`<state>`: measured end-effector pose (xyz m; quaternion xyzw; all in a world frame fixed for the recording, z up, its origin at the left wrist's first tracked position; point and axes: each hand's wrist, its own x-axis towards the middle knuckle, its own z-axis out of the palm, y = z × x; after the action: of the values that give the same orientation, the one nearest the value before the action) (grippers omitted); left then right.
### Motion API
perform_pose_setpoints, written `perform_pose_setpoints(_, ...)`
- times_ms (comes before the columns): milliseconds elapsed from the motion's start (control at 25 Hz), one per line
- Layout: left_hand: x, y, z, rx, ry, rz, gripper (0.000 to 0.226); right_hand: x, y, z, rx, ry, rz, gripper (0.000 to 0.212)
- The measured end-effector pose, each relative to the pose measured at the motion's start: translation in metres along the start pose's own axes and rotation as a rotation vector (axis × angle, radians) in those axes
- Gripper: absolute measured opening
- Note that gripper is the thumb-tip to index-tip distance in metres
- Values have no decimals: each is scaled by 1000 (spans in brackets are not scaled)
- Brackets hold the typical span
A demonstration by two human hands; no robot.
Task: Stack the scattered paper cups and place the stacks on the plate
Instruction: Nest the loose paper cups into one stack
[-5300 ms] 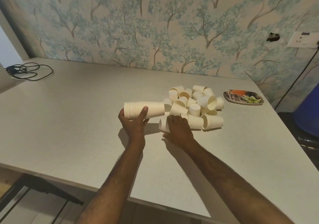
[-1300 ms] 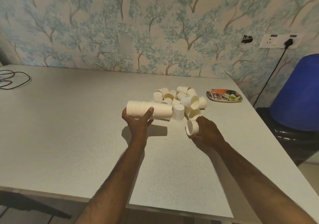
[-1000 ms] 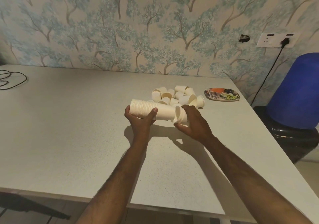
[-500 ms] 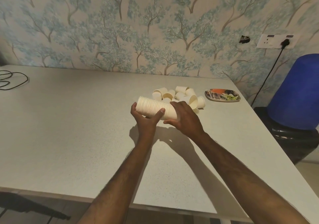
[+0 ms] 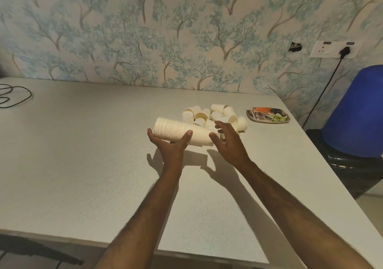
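My left hand grips a long stack of white paper cups, held sideways above the table with its rims to the left. My right hand hovers at the stack's right end with fingers spread and relaxed, holding nothing. Just behind both hands lies a pile of several loose paper cups, some upright and some tipped over. The patterned plate sits to the right of the pile near the table's far right corner, and no cups are on it.
The grey speckled table runs to a patterned wall at the back. A black cable lies at the far left. A blue barrel on a dark chair stands beyond the table's right edge, below a wall socket.
My right hand picked a loose cup from the table, pushed it onto the right end of the stack, then let go and spread its fingers. The left hand kept hold of the stack.
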<state>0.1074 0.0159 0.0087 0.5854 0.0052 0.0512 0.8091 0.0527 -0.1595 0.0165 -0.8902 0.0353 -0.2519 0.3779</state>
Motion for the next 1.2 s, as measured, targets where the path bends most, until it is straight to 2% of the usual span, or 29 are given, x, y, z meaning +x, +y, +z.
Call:
perform_pose_setpoints(80, 3, -1, -1, -19, 5, -19, 130, 0, 8, -2, 69, 40, 43, 48)
perform_pose_setpoints(160, 6, -2, -1, -20, 13, -28, 130, 3, 16, -4, 43, 178, 115, 41)
perform_pose_setpoints(240, 9, -2, -2, -8, 19, -30, 128, 16, 30, -12, -48, 304, 253, 47)
perform_pose_setpoints(280, 11, -2, -3, -6, 23, -30, 127, 24, 37, -16, -99, 294, 332, 57)
perform_pose_setpoints(400, 12, -2, -4, -25, 34, -32, 126, 53, 53, -29, -227, 84, 459, 93)
perform_pose_setpoints(520, 11, -3, -4, -56, 36, -42, 126, 73, 63, -28, -251, -38, 471, 106)
perform_pose_setpoints(600, 13, -3, -5, -64, 43, -46, 126, 81, 66, -24, -267, -88, 444, 104)
perform_pose_setpoints(720, 17, -5, -8, -62, 58, -52, 126, 85, 70, -15, -357, -107, 371, 88)
perform_pose_setpoints(800, 19, -7, -11, -62, 72, -56, 126, 84, 67, -14, -350, -8, 362, 75)
perform_pose_setpoints(880, 20, -8, -11, -76, 81, -63, 127, 80, 58, -16, -294, 186, 377, 66)
perform_pose_setpoints(960, 21, -9, -9, -104, 83, -72, 128, 73, 44, -19, -109, 331, 415, 61)
perform_pose_setpoints(1000, 21, -8, -6, -122, 82, -76, 128, 68, 36, -19, 60, 356, 445, 58)
perform_pose_setpoints(1120, 19, -9, 1, -149, 82, -75, 127, 46, 10, -9, 737, 305, 585, 42)
perform_pose_setpoints(1200, 17, -8, 6, -187, 81, -83, 127, 31, -4, -1, 1122, 250, 663, 45)
